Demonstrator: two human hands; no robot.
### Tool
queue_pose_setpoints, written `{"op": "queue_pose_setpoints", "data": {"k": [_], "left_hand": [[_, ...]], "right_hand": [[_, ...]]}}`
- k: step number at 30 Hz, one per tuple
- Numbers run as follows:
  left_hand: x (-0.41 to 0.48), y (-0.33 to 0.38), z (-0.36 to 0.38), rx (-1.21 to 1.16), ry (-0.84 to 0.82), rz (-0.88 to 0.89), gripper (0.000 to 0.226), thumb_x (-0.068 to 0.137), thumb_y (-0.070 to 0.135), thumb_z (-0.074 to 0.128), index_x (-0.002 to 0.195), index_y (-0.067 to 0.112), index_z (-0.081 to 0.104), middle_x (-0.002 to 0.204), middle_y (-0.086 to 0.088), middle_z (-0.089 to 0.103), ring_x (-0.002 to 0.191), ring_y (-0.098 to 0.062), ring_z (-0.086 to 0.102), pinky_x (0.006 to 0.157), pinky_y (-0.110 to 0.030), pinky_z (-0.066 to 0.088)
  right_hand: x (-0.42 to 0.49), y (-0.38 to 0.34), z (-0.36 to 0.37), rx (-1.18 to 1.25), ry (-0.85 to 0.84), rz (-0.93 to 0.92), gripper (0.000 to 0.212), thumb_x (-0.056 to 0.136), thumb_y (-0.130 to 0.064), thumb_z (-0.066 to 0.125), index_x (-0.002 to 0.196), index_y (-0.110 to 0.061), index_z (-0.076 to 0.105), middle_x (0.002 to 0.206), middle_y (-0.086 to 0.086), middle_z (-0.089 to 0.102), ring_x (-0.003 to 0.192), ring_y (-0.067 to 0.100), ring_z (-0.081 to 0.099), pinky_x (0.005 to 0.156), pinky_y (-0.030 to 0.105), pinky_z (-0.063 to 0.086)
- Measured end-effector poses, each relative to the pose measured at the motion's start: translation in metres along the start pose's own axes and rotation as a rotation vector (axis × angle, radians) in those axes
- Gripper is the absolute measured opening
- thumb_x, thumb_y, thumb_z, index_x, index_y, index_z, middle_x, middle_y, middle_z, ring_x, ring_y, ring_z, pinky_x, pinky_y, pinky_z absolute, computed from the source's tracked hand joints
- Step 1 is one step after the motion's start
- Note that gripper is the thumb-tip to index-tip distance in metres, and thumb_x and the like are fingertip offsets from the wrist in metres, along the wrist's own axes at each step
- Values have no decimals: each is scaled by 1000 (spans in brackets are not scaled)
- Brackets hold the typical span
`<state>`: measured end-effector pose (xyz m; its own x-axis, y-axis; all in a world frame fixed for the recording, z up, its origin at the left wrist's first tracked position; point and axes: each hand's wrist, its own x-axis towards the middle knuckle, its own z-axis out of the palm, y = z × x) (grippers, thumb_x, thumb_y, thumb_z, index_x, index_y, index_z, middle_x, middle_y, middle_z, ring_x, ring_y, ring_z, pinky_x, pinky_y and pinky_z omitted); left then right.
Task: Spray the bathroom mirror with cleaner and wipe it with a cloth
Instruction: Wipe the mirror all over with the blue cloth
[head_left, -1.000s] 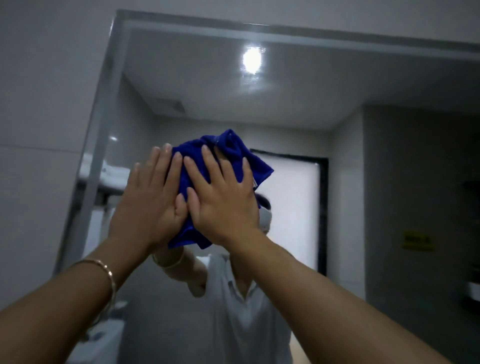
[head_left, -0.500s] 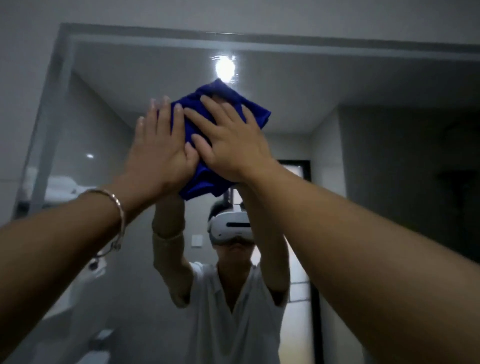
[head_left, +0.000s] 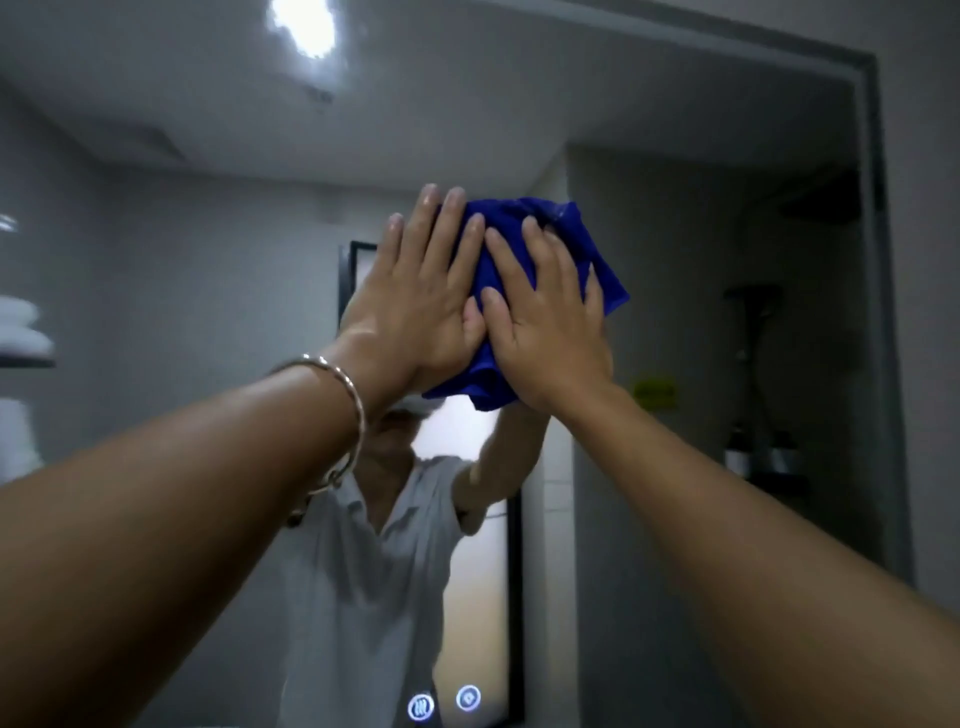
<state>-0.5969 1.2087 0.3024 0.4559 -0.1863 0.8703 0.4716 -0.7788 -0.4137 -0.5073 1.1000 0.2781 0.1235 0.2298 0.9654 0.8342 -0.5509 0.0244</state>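
The blue cloth (head_left: 576, 244) is pressed against the mirror (head_left: 675, 208) at frame centre under the left hand (head_left: 415, 312) and right hand (head_left: 550, 332), fingers straight. Open glass lies rightward to the dark frame edge (head_left: 878, 260). A reflected yellow label (head_left: 653, 391) cannot be read.

Dim, grey cast; ceiling light (head_left: 304, 23) glares, blown out in mirror (head_left: 675, 234); soft focus; forearms stretched at edges.

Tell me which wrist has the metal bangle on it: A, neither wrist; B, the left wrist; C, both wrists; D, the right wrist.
B: the bangle circles the wrist behind the left hand, while the wrist of the right hand is bare. Both hands press the blue cloth.
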Motion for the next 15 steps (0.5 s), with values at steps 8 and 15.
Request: {"op": "queue_pose_setpoints", "data": {"k": [8, 15], "left_hand": [[-54, 109, 17, -7, -141, 39, 64, 91, 39, 3, 138, 5, -24, 153, -18, -21, 141, -34, -18, 114, -48, -8], [-129, 185, 30, 9, -258, 115, 60, 95, 29, 6, 142, -1, -14, 153, -26, -9, 142, -40, -6, 115, -50, 2]], "right_hand": [[-107, 63, -4, -27, -150, 68, 56, 100, -43, 21, 151, -31, 0, 160, 1, -2, 145, 15, -5, 114, 46, -3], [-208, 99, -16, 16, -313, 71, 55, 96, -43, 24, 149, -29, 24, 155, 8, 26, 139, 22, 20, 109, 51, 26]]}}
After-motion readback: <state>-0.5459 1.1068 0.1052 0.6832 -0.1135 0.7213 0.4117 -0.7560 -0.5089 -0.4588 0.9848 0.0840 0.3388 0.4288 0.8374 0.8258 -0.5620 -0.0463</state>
